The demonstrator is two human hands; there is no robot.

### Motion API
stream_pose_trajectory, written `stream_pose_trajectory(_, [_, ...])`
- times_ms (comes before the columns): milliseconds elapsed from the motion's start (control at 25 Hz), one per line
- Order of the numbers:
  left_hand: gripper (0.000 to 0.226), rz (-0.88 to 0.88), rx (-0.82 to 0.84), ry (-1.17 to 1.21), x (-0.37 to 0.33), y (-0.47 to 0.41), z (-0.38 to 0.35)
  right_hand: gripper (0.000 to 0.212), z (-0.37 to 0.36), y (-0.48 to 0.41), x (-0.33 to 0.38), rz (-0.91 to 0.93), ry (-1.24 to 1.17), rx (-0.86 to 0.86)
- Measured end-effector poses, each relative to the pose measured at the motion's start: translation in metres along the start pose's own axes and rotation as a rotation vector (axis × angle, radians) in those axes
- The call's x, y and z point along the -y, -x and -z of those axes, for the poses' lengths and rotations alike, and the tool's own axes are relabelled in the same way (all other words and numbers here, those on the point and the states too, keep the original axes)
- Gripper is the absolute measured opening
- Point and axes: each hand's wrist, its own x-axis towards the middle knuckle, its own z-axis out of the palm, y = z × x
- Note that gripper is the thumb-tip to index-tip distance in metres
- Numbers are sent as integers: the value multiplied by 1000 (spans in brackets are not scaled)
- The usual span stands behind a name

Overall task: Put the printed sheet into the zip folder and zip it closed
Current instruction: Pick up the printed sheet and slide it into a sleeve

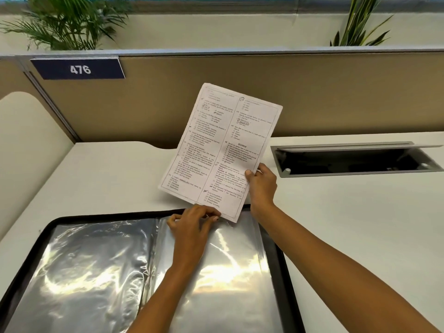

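The printed sheet, white with two columns of small text, is held upright and tilted above the far edge of the zip folder. My right hand pinches its lower right edge. The zip folder lies open flat on the desk, black-rimmed, with shiny clear plastic sleeves inside. My left hand rests on the top edge of the right-hand sleeve, fingers pinching the plastic just below the sheet's bottom corner.
A white desk carries the folder. An open cable hatch sits in the desk at the right. A tan partition with a "476" sign rises behind, plants beyond it.
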Motion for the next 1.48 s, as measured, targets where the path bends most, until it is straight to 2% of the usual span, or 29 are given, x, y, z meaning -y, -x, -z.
stream_pose_trajectory(200, [13, -14, 16, -12, 2, -2, 0, 17, 13, -4, -8, 62, 120, 74])
stream_pose_trajectory(320, [5, -20, 43, -22, 9, -5, 6, 18, 16, -6, -14, 101, 179, 102])
stream_pose_trajectory(440, [12, 2, 45, -129, 27, -11, 21, 22, 18, -10, -18, 74, 169, 119])
stream_pose_trajectory(600, [17, 2, 87, -130, 55, -15, 41, 28, 14, -17, -18, 54, 192, 133])
stream_pose_trajectory(840, [16, -38, 60, -174, 52, -15, 47, 33, 10, -23, -18, 129, 282, 145])
stream_pose_trajectory(1200, [23, -45, 127, -223, 61, -24, 60, 34, 13, -33, -24, 82, 285, 226])
stream_pose_trajectory(1480, [43, -39, 116, -324, 69, -29, 71, 33, 15, -35, -23, 127, 255, 261])
